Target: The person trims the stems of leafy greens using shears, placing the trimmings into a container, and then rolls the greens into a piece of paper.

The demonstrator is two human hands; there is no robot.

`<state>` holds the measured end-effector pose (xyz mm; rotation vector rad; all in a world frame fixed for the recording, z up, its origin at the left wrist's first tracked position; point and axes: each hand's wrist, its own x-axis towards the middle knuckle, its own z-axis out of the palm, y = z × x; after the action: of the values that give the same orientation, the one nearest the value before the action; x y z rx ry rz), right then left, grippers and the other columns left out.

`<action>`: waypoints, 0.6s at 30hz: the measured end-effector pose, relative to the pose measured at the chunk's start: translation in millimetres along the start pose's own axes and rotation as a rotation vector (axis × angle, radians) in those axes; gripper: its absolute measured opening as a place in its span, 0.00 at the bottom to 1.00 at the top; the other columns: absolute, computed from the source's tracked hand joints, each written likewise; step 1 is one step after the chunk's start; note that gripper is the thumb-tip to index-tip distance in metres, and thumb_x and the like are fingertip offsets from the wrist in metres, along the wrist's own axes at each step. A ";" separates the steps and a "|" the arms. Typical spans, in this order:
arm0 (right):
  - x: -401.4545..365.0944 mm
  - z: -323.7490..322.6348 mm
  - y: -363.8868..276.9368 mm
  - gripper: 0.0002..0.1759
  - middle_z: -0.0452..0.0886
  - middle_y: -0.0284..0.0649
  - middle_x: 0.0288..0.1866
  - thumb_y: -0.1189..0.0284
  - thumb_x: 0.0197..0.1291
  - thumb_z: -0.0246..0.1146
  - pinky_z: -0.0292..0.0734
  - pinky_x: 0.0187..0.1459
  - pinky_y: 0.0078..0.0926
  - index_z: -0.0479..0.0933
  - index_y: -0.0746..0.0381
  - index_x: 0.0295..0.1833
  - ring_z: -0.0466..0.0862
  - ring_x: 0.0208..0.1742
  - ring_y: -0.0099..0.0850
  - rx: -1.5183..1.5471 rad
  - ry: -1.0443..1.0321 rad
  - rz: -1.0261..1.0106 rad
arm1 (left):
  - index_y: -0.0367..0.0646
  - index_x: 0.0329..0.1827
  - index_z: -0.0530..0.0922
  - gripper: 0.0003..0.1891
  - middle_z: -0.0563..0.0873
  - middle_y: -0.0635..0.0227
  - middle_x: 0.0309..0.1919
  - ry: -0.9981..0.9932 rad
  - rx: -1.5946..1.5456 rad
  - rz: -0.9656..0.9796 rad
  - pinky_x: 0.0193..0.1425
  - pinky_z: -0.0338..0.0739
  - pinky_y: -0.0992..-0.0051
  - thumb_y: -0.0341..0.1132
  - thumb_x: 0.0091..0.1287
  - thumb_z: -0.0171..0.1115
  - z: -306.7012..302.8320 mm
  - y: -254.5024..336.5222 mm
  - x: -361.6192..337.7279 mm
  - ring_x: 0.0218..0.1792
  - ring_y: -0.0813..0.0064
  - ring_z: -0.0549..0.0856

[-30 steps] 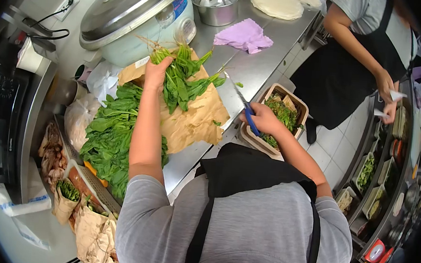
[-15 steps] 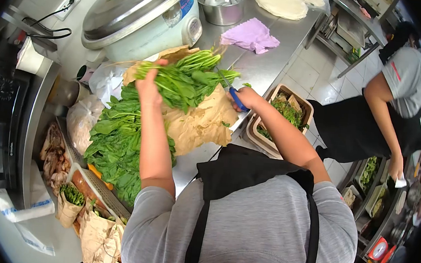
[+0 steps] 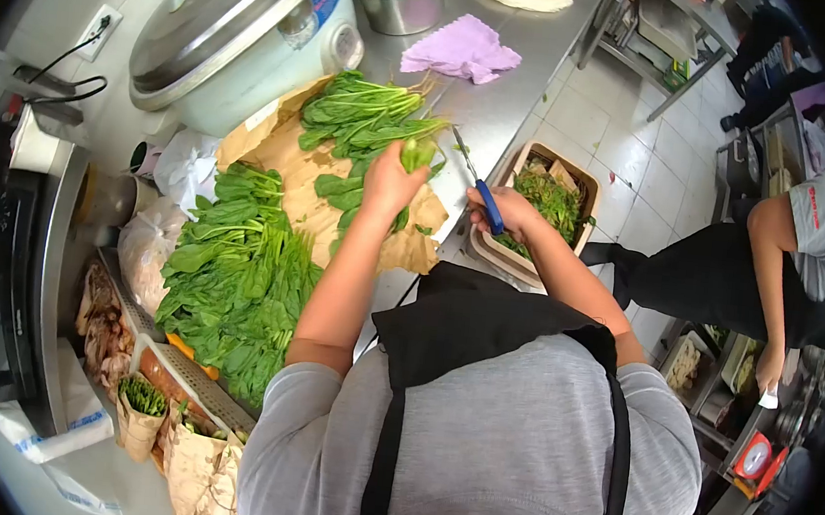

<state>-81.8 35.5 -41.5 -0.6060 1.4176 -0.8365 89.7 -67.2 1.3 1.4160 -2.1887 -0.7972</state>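
Observation:
My left hand (image 3: 395, 179) is closed on the stems of a bunch of leafy greens, whose leaves hang below it over the brown paper (image 3: 307, 172). In my right hand (image 3: 510, 212) are blue-handled scissors (image 3: 481, 183), their blades pointing up and left, apart from the greens. Another bunch of greens (image 3: 362, 111) lies on the paper just beyond my left hand, roots toward the right. A large pile of leafy greens (image 3: 238, 286) is to the left of my left forearm.
A tan bin (image 3: 590, 190) with green scraps stands right of the steel counter (image 3: 548, 49). Behind are a large lidded cooker (image 3: 242, 76), a steel pot (image 3: 395, 11) and a purple cloth (image 3: 462, 48). A co-worker in a black apron (image 3: 705, 273) stands at the right.
My left hand has moved right, from the far bunch to a bunch held near the scissors. The scissors have come away from the greens. The co-worker has shifted slightly down in view.

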 end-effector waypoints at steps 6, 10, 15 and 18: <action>-26.8 -26.5 29.3 0.21 0.76 0.36 0.20 0.55 0.52 0.60 0.70 0.20 0.18 0.73 0.65 0.28 0.74 0.18 0.23 0.079 0.054 0.002 | 0.40 0.47 0.72 0.30 0.78 0.55 0.40 -0.087 0.565 0.007 0.58 0.55 0.66 0.49 0.43 0.67 24.3 12.0 -22.1 0.50 0.60 0.71; -50.7 -44.6 39.7 0.21 0.75 0.35 0.22 0.52 0.52 0.59 0.70 0.25 0.17 0.71 0.62 0.32 0.74 0.22 0.22 -0.048 0.006 -0.041 | 0.42 0.39 0.76 0.23 0.81 0.58 0.36 -0.242 0.572 -0.108 0.51 0.62 0.65 0.49 0.44 0.65 20.4 16.2 -12.8 0.44 0.61 0.76; -79.4 -69.7 57.6 0.24 0.72 0.33 0.24 0.50 0.50 0.60 0.70 0.28 0.18 0.69 0.62 0.31 0.73 0.25 0.21 -0.094 -0.119 -0.191 | 0.40 0.39 0.77 0.20 0.82 0.55 0.36 -0.275 0.245 -0.141 0.47 0.71 0.65 0.44 0.47 0.60 -3.8 -1.2 12.8 0.40 0.60 0.80; -90.0 -87.2 70.1 0.25 0.69 0.33 0.26 0.50 0.50 0.60 0.71 0.30 0.19 0.68 0.64 0.32 0.72 0.26 0.22 -0.119 -0.126 -0.226 | 0.37 0.36 0.78 0.14 0.82 0.63 0.29 -0.217 -0.171 -0.074 0.36 0.73 0.75 0.35 0.48 0.61 -31.3 26.1 16.2 0.29 0.74 0.81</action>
<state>-154.6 158.9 -50.7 -0.9075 1.3053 -0.8788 84.8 -81.2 42.6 1.3882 -2.1716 -1.1844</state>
